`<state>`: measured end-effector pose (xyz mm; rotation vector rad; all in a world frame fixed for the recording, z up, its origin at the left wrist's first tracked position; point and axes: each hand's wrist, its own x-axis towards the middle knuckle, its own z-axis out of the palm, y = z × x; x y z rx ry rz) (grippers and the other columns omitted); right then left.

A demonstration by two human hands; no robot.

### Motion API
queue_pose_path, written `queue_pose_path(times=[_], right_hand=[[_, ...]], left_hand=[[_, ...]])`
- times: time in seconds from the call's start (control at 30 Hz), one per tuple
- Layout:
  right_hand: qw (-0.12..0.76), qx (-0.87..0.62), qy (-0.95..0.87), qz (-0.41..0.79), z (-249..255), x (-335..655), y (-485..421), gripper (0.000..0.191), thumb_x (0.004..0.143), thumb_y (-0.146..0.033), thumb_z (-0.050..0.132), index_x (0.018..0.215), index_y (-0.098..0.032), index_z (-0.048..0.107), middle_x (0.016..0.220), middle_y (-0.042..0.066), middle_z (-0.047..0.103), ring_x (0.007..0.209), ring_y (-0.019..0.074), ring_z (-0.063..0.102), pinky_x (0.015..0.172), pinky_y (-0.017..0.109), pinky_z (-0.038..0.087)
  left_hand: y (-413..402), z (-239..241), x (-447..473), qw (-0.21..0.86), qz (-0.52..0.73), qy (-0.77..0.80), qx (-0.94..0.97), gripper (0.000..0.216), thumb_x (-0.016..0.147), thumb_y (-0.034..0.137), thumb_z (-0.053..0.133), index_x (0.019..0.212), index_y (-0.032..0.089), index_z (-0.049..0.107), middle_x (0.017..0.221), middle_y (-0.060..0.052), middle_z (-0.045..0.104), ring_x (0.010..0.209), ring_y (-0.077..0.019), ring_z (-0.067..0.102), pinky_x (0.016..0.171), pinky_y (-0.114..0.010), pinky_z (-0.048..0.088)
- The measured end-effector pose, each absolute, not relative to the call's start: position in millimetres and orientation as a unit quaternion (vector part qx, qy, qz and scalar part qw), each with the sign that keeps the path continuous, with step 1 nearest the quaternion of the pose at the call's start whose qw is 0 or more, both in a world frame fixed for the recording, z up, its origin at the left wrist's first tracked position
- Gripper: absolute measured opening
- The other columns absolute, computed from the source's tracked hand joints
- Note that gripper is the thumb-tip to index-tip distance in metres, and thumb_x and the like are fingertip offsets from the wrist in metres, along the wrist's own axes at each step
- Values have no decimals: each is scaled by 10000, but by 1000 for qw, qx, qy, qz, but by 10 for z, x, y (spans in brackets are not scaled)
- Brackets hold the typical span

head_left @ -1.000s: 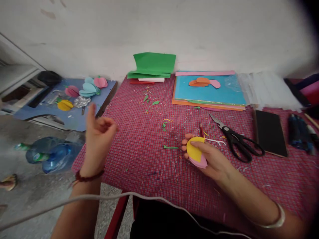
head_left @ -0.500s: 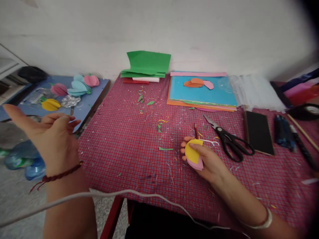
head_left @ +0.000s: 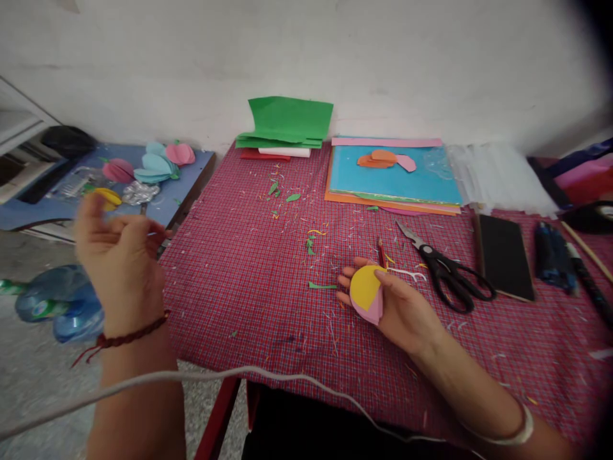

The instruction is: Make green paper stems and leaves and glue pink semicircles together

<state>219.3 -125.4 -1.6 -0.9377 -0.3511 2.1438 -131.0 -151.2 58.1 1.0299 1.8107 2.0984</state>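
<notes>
My left hand (head_left: 125,275) is raised at the left, over the gap between the two tables. Its index finger points up, the other fingers bend loosely, and nothing shows in it. My right hand (head_left: 407,314) lies palm up over the checked cloth, its thumb pressed on a small stack of paper cut-outs (head_left: 366,289), rounded yellow on top and pink below. Just beyond that hand are a dark red pencil (head_left: 382,254) and a white curled strip (head_left: 407,274). Black-handled scissors (head_left: 443,271) lie partly spread to its right.
Green paper (head_left: 292,121) and a stack of coloured sheets (head_left: 397,179) lie by the wall. A black notebook (head_left: 505,255) is at right. Paper fruits (head_left: 156,167) sit on a blue table (head_left: 196,167). A white cable (head_left: 249,370) crosses in front. Paper scraps litter the cloth.
My left hand has moved right, and its index finger has swung from pointing left to pointing up. My right hand still holds the cut-outs, its fingers slightly more spread.
</notes>
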Motion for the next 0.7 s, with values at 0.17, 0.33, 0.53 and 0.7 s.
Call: queue_pose_path(times=[0.17, 0.33, 0.53, 0.7], right_hand=[[370, -353, -130, 850, 44, 2113, -1211, 241, 872, -399, 558, 986, -216, 668, 1072, 75, 713, 1036, 232, 639, 951, 472, 483], [376, -346, -125, 850, 96, 1981, -1146, 309, 915, -457, 489, 977, -215, 670, 1042, 76, 717, 1013, 226, 646, 935, 470, 497], [369, -354, -124, 850, 104, 1891, -1102, 290, 927, -411, 476, 966, -200, 670, 1009, 81, 722, 984, 219, 655, 918, 472, 516], [368, -356, -144, 847, 101, 1858, -1090, 160, 842, -288, 591, 958, -217, 675, 1034, 55, 724, 1021, 219, 647, 970, 457, 488]], left_hand=[[-1543, 470, -519, 358, 481, 638, 483, 185, 822, 212, 619, 998, 196, 674, 765, 11, 668, 693, -105, 607, 695, -259, 492], [-1507, 364, -75, 435, 376, 561, 595, 376, 813, 229, 597, 1189, 221, 598, 1015, -49, 661, 886, -167, 626, 778, -329, 505], [-1143, 475, -463, 292, 522, 602, 529, 1033, 734, 156, 675, 1508, 281, 1, 785, 33, 643, 687, -146, 598, 638, -286, 483], [-890, 685, -909, 225, 611, 641, 405, 1063, 757, 63, 604, 1481, 202, -162, 646, 99, 607, 606, -114, 574, 571, -246, 501]])
